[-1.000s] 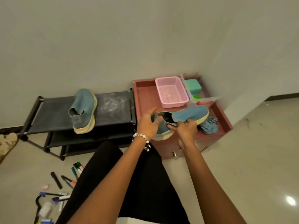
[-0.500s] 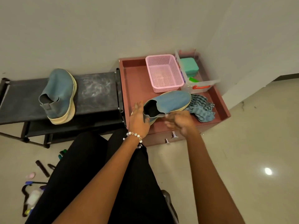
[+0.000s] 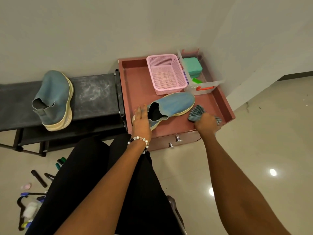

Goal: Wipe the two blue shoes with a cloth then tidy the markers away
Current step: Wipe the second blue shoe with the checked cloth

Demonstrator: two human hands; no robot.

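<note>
The left hand (image 3: 141,118) rests with straight fingers against the heel of one shoe (image 3: 171,106), which lies on its side on the red table (image 3: 135,92), toe pointing toward the pink basket (image 3: 166,73). The right hand (image 3: 205,123) is clenched around the striped cloth (image 3: 196,112), just beside the sole of that shoe. The second shoe (image 3: 54,100) sits on the black rack (image 3: 96,97), well apart from both hands. The markers (image 3: 39,178) lie scattered on the floor (image 3: 254,150) to the left of the person's legs.

Wiping looks about to start on the near shoe. Since the left hand only presses and does not grip, a firm stroke with the cloth could push the shoe along the table or into the basket. The bunched cloth may also smear dirt rather than lift it. The markers sit close to the feet, so a shift of the legs could scatter them or roll one under the rack
</note>
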